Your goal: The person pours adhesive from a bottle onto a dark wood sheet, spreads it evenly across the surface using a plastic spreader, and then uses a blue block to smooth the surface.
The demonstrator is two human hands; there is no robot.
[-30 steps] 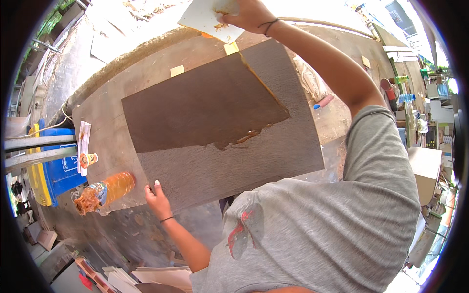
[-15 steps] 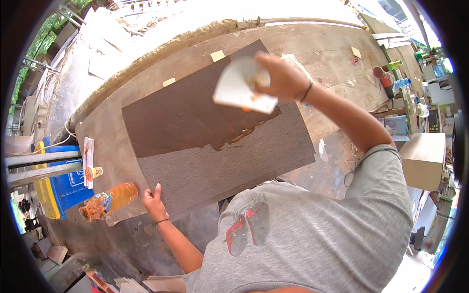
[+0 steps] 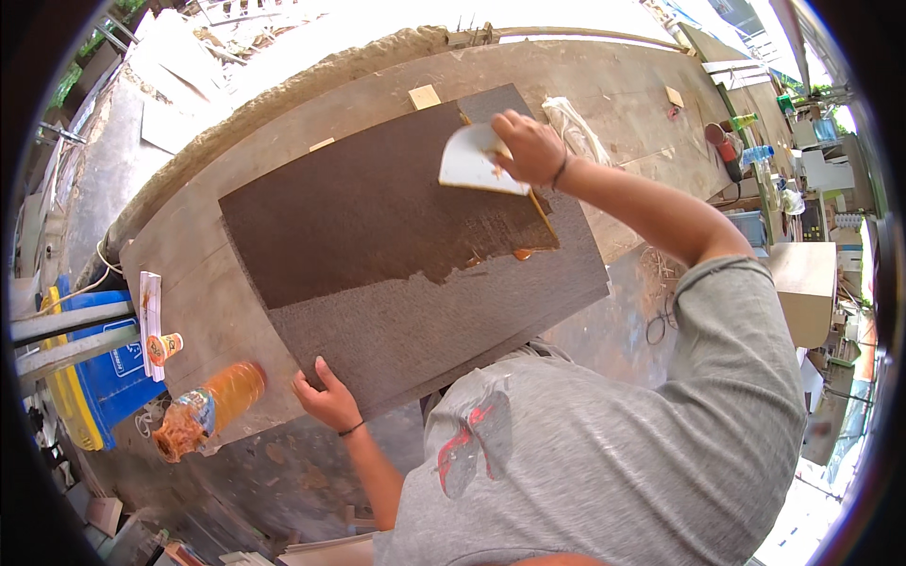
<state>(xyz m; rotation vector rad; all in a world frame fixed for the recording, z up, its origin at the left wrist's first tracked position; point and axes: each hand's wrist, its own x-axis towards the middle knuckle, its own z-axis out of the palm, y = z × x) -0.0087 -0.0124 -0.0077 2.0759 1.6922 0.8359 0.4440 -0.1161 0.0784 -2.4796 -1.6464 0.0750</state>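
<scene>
A large brown board (image 3: 406, 330) lies slanted on the worktable in front of me. Its far part is coated dark and wet; the near part is lighter grey-brown and dry-looking, with a ragged border between. My right hand (image 3: 530, 149) is closed around a white, rounded spreader (image 3: 472, 165), pressed near the board's far right side. An amber line of glue (image 3: 545, 223) runs along the coating's right end, and an orange blob (image 3: 523, 255) sits at its lower corner. My left hand (image 3: 330, 398) grips the board's near left edge, thumb up; some of its fingers are hidden.
An orange-filled plastic bottle (image 3: 212, 410) lies left of the board. A small cup (image 3: 164, 347) stands by white strips (image 3: 150, 321), beside a blue bin (image 3: 104, 363). Wood blocks (image 3: 425, 96) and a white cloth (image 3: 574, 130) lie beyond the board; a power tool (image 3: 725, 151) is at far right.
The spreader has moved a little to the right in my right hand, and the amber line at the coating's right end now shows. My left hand still holds the board's edge.
</scene>
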